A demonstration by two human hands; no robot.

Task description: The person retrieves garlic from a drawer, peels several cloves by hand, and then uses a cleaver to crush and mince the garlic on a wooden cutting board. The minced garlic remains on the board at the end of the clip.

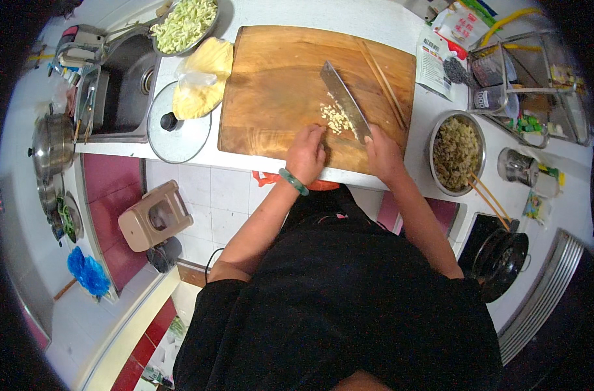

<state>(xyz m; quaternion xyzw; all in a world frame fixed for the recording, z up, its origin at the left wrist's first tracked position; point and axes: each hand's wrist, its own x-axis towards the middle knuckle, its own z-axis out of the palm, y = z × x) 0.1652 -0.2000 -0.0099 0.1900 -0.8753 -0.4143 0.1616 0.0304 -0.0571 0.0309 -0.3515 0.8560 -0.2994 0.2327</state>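
a cleaver (346, 104) is gripped by its handle in the right hand (383, 155), fingers closed around it, with the blade laid slantwise over a small heap of chopped pale pieces (337, 118) near the front middle of the wooden cutting board (277, 78). the left hand (305, 153) is curled narrow, knuckles bent, and is rested on the board just beside the heap; a green bangle (293, 181) is worn on its wrist. a pair of chopsticks (383, 85) is laid along the board's right side, near the blade. a steel bowl of minced mix (456, 154) is set just right of the board, a glass lid (178, 124) and a yellow bag (204, 78) just left of it, with the sink (124, 85) beyond. most of the board's far and left surface is left bare. the hands are placed close to the counter's front edge.
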